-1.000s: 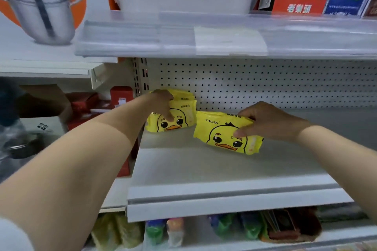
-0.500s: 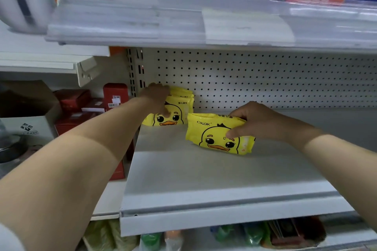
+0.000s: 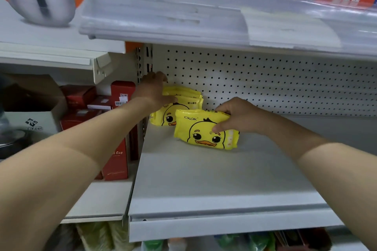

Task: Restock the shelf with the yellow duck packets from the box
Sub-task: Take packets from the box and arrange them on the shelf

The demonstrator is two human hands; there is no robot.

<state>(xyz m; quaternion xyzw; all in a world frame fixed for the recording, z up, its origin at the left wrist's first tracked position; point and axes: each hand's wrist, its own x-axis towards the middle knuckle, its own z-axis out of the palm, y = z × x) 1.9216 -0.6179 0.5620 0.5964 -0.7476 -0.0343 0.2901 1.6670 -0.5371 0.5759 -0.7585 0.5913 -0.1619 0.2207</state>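
A small stack of yellow duck packets [image 3: 183, 99] leans against the pegboard at the back left corner of the grey shelf [image 3: 214, 179]. My left hand [image 3: 154, 91] grips the stack from its left side, fingers over the top edge. In front of it and slightly to the right, another yellow duck packet [image 3: 201, 128] stands on its long edge on the shelf, duck face toward me. My right hand [image 3: 237, 116] pinches this packet at its right end, thumb on the front. The box is not in view.
A white pegboard [image 3: 265, 83] backs the shelf, and an upper shelf [image 3: 183, 20] overhangs it closely. Red boxes [image 3: 118, 155] and a cardboard box [image 3: 34, 116] fill the neighbouring bay on the left. Coloured packets show on the lower shelf below.
My right hand has brought the front packet left, closer to the stack and partly overlapping it. My left hand has shifted up along the stack's left side. The camera moved nearer.
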